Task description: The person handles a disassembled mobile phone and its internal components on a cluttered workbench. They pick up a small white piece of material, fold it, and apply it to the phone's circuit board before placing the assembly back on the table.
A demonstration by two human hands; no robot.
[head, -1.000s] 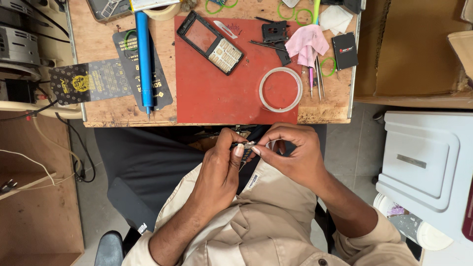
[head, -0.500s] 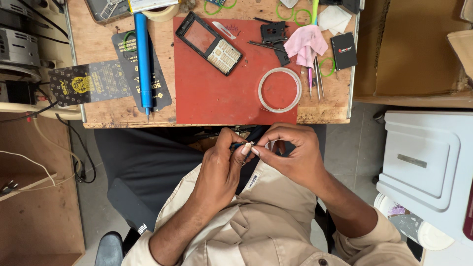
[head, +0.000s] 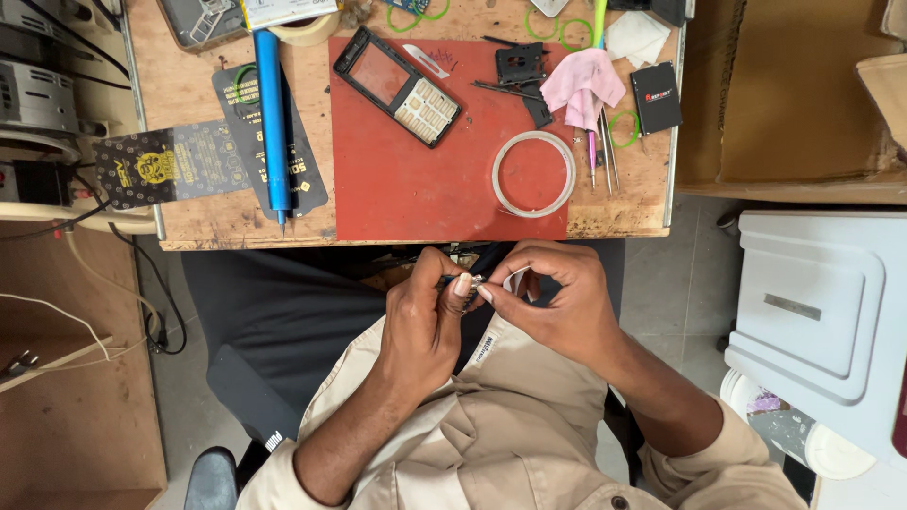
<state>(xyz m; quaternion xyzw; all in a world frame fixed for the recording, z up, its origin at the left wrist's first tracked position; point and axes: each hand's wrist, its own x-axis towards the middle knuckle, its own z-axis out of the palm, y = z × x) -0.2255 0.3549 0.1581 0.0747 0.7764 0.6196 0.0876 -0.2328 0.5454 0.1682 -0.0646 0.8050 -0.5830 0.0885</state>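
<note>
My left hand and my right hand meet in front of my chest, below the table's front edge. Between the fingertips of both is a small metal-tipped part; its shape is too small to tell. My left fingers pinch its dark end and my right thumb and forefinger close on the tip. A pale strip shows under my right fingers. On the red mat above lie a dismantled black phone with its keypad showing and a ring of clear tape.
A wooden table holds a blue pen-shaped tool, dark printed cards, a pink cloth, tweezers, a small black battery and green rubber bands. A white plastic box stands at right. Cables hang at left.
Both hands have stayed in front of my chest; the fingertips have shifted slightly on the small part. Nothing on the table has moved.
</note>
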